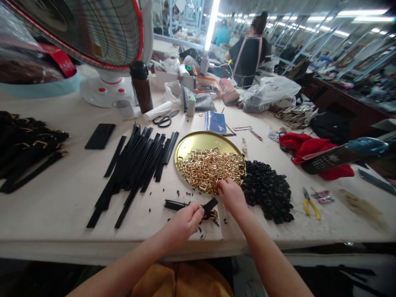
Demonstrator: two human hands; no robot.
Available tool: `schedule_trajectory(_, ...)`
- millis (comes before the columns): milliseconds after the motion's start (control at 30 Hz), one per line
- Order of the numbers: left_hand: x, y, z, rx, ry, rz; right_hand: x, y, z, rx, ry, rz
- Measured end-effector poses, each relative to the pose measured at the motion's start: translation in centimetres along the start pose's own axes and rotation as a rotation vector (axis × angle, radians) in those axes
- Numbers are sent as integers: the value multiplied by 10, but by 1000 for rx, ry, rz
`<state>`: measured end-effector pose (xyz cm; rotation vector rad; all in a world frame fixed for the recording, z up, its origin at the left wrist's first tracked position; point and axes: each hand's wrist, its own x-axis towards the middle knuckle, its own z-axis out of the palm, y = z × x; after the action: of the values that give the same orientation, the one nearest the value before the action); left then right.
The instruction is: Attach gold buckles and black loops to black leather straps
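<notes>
My left hand (189,219) is closed around a short black strap (210,204), whose end sticks out to the right past the thumb. My right hand (231,194) reaches over the near rim of a round gold tray (192,142). Its fingers are bent together at the edge of a heap of small gold buckles (213,165); what they pinch is hidden. Beneath my left hand lie another black strap piece (175,205) and a few gold buckles (213,215). Right of the tray is a pile of small black loop-like pieces (267,189).
Long black strips (136,165) lie left of the tray, with finished-looking black straps (27,148) farther left. A fan (105,88), bottle (141,86), scissors (165,119) and blue booklet (215,122) stand behind. Yellow pliers (310,204) and red cloth (309,148) lie right. A person (249,53) stands beyond.
</notes>
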<state>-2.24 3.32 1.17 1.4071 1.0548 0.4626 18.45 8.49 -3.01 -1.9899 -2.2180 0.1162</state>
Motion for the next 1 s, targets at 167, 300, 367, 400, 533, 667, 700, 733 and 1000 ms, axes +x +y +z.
schedule_trajectory(167,-4,-3,1,-45,15,-16,9,-2,1,-128,-29,-96)
schedule_trajectory(300,-4,-8,3,-81,13,-36,2,5,-6,66,38,-67)
schedule_trajectory(367,-4,-7,3,-99,17,-35,-8,5,-12,489,73,58)
schedule_trajectory(400,-3,-5,3,-112,32,-22,-14,2,-16,764,57,146)
schedule_trajectory(533,-3,8,4,-160,120,58,-44,-21,-31,1611,-172,419)
schedule_trajectory(667,-4,19,10,-234,113,88,-69,-46,-41,1821,-256,485)
schedule_trajectory(700,-5,20,12,-236,100,89,-73,-51,-42,1794,-243,473)
schedule_trajectory(733,-5,19,13,-220,90,90,-77,-54,-43,1748,-220,452)
schedule_trajectory(1000,-15,8,18,-109,132,61,-97,-75,-34,1616,-116,250)
